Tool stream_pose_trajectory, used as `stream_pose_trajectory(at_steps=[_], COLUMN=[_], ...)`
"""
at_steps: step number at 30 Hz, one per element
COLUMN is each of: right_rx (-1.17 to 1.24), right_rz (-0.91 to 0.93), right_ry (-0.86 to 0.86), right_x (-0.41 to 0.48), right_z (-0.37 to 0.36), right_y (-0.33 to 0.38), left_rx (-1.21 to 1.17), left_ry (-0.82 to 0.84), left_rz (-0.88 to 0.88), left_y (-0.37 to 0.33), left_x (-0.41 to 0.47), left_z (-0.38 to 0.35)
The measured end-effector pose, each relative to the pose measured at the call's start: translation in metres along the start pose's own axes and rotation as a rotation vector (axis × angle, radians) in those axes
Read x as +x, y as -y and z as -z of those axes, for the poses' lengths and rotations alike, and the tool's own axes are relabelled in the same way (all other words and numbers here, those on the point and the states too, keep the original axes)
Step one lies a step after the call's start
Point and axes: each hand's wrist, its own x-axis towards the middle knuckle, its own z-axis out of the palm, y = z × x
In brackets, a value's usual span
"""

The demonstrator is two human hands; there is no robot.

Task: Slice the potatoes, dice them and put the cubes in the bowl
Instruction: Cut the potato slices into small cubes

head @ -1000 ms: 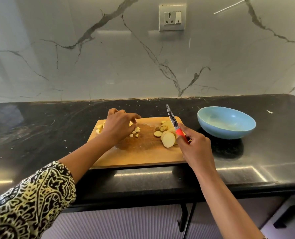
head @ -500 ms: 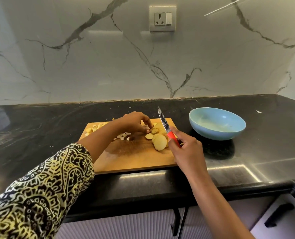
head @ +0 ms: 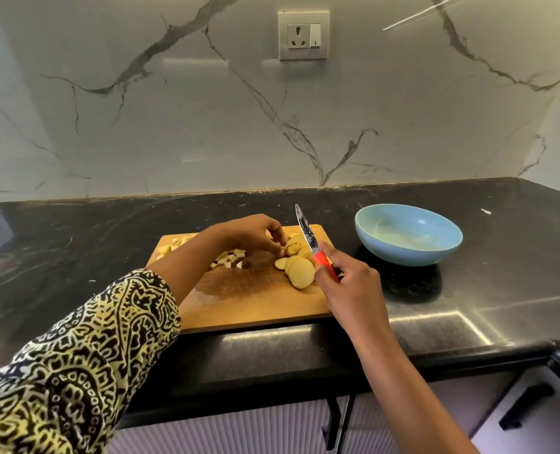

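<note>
Our right grip (head: 349,290) wraps the red-handled knife (head: 305,235), blade raised; our left grip (head: 255,235) pinches at the potato slices (head: 301,273). The worktop (head: 75,250) carries the board (head: 255,306), with the bowl (head: 409,257) near it (no cubes visible inside). The cubes (head: 231,257) lie on the board's left. We should lay slices flat, tuck fingertips and cut straight down.

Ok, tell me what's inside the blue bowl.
Nothing shows in the bowl but a pale sheen on its floor. Its near wall hides the nearest strip of the inside.
</note>
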Motion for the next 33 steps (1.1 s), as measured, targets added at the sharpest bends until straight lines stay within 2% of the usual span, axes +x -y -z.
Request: stream_pose_trajectory(at_steps=[5, 8, 10, 13, 15, 17, 21, 24, 28, 33], right_rx=[-0.012, -0.032, -0.046, -0.073, -0.101, -0.131, -0.191, -0.26, -0.353, -0.384], right_rz=[0.015, 0.026, 0.04, 0.098, 0.158, 0.185, 0.18, 0.184, 0.193, 0.197], right_ry=[-0.004, -0.002, -0.006, -0.009, -0.001, 0.018, 0.097, 0.242, 0.353, 0.419], right_x=[-0.001, -0.001, -0.002, -0.007, -0.01, -0.013, -0.022, -0.028, -0.026, -0.023], right_z=[0.0, 0.0, -0.001, -0.005, -0.009, -0.012, -0.013, -0.008, 0.003, 0.008], right_y=[0.0, 0.001, 0.002, 0.005, 0.01, 0.016, 0.024, 0.03, 0.037, 0.041], left_rx=[-0.007, -0.006, -0.089, -0.221, -0.154, -0.095, -0.014, 0.07, 0.266, 0.325], left_ry=[-0.071, -0.219, -0.307, -0.232, -0.089, -0.031, -0.206, -0.374, -0.421, -0.403], left_rz=[-0.011, -0.04, -0.057, -0.125, -0.14, -0.11, -0.107, -0.153, -0.229, -0.343], left_y=[0.002, 0.003, 0.006, 0.009, 0.015, 0.024, 0.04, 0.044, 0.044, 0.048], left_x=[-0.002, -0.015, -0.033, -0.074, -0.098, -0.11, -0.114, -0.123, -0.129, -0.117], left_z=[0.003, 0.008, 0.012, 0.009, 0.002, -0.004, -0.008, -0.014, -0.029, -0.025])
